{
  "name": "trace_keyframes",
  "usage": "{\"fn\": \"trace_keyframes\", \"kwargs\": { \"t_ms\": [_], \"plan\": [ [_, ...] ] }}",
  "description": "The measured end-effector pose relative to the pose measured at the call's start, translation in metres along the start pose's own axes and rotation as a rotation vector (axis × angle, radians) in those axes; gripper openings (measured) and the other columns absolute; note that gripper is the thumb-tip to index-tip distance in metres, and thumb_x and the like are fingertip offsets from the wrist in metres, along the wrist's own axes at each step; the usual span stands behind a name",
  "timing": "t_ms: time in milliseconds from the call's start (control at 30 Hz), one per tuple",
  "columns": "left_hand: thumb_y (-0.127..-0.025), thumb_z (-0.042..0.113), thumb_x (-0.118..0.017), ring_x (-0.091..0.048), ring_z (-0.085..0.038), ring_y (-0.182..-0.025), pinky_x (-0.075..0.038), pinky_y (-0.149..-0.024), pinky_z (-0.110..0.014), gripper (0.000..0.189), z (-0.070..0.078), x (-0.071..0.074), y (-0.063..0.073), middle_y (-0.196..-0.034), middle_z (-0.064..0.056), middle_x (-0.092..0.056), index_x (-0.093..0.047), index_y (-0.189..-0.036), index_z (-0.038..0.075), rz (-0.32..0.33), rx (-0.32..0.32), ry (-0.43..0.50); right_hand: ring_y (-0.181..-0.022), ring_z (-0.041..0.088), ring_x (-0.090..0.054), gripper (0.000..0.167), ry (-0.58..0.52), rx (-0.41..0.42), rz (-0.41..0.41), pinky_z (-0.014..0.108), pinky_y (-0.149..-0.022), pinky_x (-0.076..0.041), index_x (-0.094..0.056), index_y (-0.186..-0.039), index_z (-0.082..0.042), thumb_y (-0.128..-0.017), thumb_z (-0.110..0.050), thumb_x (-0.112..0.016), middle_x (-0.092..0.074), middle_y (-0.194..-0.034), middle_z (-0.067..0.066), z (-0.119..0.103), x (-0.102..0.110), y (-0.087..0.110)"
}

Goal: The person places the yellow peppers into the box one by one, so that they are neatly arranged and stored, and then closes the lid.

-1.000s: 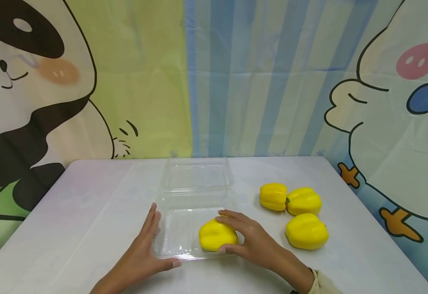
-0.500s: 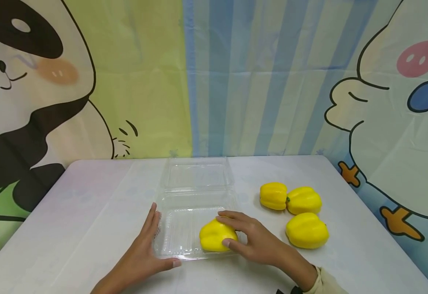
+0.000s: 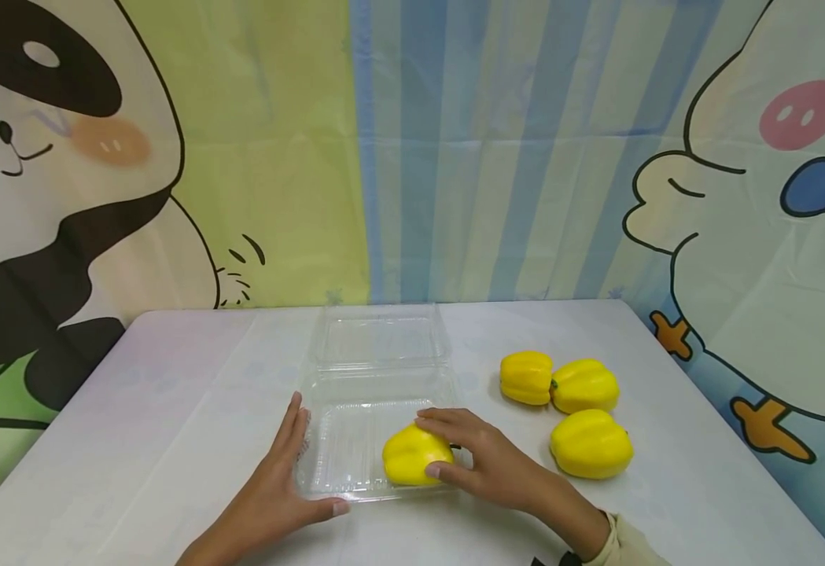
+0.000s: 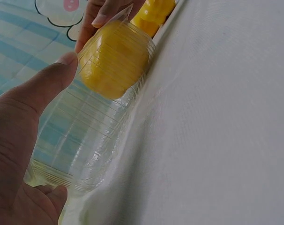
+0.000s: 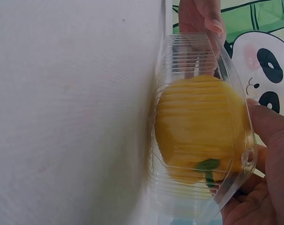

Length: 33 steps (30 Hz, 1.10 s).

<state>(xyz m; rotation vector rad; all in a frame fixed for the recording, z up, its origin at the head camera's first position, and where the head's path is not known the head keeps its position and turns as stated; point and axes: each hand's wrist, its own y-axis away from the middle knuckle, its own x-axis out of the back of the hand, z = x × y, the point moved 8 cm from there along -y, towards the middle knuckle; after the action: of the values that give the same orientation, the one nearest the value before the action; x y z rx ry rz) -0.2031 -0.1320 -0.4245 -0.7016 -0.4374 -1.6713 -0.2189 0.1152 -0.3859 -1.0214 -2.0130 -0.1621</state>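
Note:
A clear plastic clamshell container [image 3: 348, 448] lies opened flat, its lid [image 3: 384, 338] folded toward the back. In the right part of its base sits a yellow bell pepper [image 3: 412, 456], whose green stem shows through the ribbed wall in the right wrist view. My right hand [image 3: 493, 464] holds this pepper from the right, thumb on the near side and fingers over the far side. At the container's left front corner, my left hand [image 3: 270, 487] steadies it: straight fingers lie along the left side, and the thumb [image 4: 55, 79] reaches along the front rim.
Three more yellow bell peppers, one at the left [image 3: 526, 377], one beside it [image 3: 586, 385] and one nearer [image 3: 592, 444], lie right of the container. The white table [image 3: 136, 440] ends at a cartoon-printed curtain [image 3: 454, 157].
My right thumb has shifted slightly to the right along the pepper, and a dark bit of stem now shows between thumb and fingers. My left hand and the container stay in place.

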Motion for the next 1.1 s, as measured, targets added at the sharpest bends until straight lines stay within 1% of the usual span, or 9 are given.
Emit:
{"fn": "trace_keyframes", "kwargs": {
  "t_ms": [133, 300, 533, 700, 867, 967, 1100],
  "plan": [
    [-0.060, 0.062, -0.084, -0.045, -0.037, -0.130, -0.030, -0.105, -0.058, 0.135, 0.0008, 0.0003, 0.0001, -0.162, 0.002, 0.008, -0.006, -0.157, 0.007, 0.004, -0.010, -0.004, -0.134, 0.016, -0.040, 0.057, 0.002, -0.016, -0.011, 0.044, -0.105, -0.039, -0.050, -0.143, -0.017, -0.094, -0.042, -0.062, -0.044, -0.147, -0.005, 0.0000, 0.0000, 0.0001],
    [-0.060, 0.063, -0.084, -0.046, -0.036, -0.130, -0.031, -0.105, -0.059, 0.136, 0.0009, 0.0003, -0.0001, -0.162, 0.004, 0.007, -0.006, -0.157, 0.009, 0.005, -0.013, -0.006, -0.133, 0.015, -0.040, 0.056, 0.007, -0.035, -0.021, 0.044, -0.105, -0.039, -0.051, -0.143, -0.020, -0.094, -0.044, -0.062, -0.044, -0.146, -0.006, 0.0003, 0.0006, -0.0002],
    [-0.059, 0.063, -0.084, -0.046, -0.034, -0.130, -0.032, -0.105, -0.056, 0.137, -0.0005, 0.0000, -0.0007, -0.162, 0.003, 0.007, -0.004, -0.157, 0.009, 0.007, -0.016, -0.012, -0.137, 0.017, -0.037, 0.058, 0.005, -0.008, -0.020, 0.047, -0.106, -0.037, -0.047, -0.146, -0.019, -0.094, -0.042, -0.062, -0.040, -0.150, -0.005, -0.0014, -0.0007, 0.0004],
    [-0.060, 0.062, -0.084, -0.047, -0.034, -0.130, -0.033, -0.105, -0.055, 0.136, -0.0013, -0.0004, 0.0001, -0.162, 0.002, 0.007, -0.004, -0.157, 0.008, 0.006, -0.020, -0.014, -0.137, 0.017, -0.034, 0.062, 0.018, -0.013, -0.027, 0.047, -0.106, -0.037, -0.044, -0.147, -0.023, -0.093, -0.045, -0.063, -0.037, -0.152, -0.005, -0.0010, -0.0055, 0.0009],
    [-0.060, 0.062, -0.084, -0.046, -0.035, -0.130, -0.032, -0.105, -0.056, 0.136, -0.0016, -0.0006, -0.0001, -0.162, 0.004, 0.008, -0.006, -0.156, 0.006, 0.001, -0.003, -0.019, -0.137, 0.017, -0.034, 0.060, 0.019, -0.016, -0.020, 0.047, -0.106, -0.037, -0.045, -0.147, -0.022, -0.094, -0.044, -0.062, -0.038, -0.151, -0.004, -0.0016, -0.0066, 0.0009],
    [-0.060, 0.063, -0.084, -0.046, -0.035, -0.130, -0.030, -0.106, -0.057, 0.136, -0.0020, -0.0006, -0.0005, -0.162, 0.004, 0.008, -0.007, -0.156, 0.006, -0.002, 0.006, -0.018, -0.136, 0.016, -0.034, 0.060, 0.020, -0.019, -0.021, 0.047, -0.106, -0.037, -0.045, -0.146, -0.021, -0.094, -0.044, -0.062, -0.039, -0.150, -0.003, -0.0022, -0.0066, 0.0009],
    [-0.061, 0.062, -0.084, -0.044, -0.035, -0.131, -0.031, -0.105, -0.057, 0.135, -0.0013, 0.0000, 0.0001, -0.162, 0.005, 0.008, -0.007, -0.156, 0.005, 0.008, -0.020, -0.021, -0.136, 0.016, -0.034, 0.059, 0.014, -0.021, -0.021, 0.046, -0.106, -0.037, -0.044, -0.146, -0.022, -0.094, -0.042, -0.062, -0.039, -0.150, -0.003, -0.0024, -0.0065, 0.0006]
  ]
}}
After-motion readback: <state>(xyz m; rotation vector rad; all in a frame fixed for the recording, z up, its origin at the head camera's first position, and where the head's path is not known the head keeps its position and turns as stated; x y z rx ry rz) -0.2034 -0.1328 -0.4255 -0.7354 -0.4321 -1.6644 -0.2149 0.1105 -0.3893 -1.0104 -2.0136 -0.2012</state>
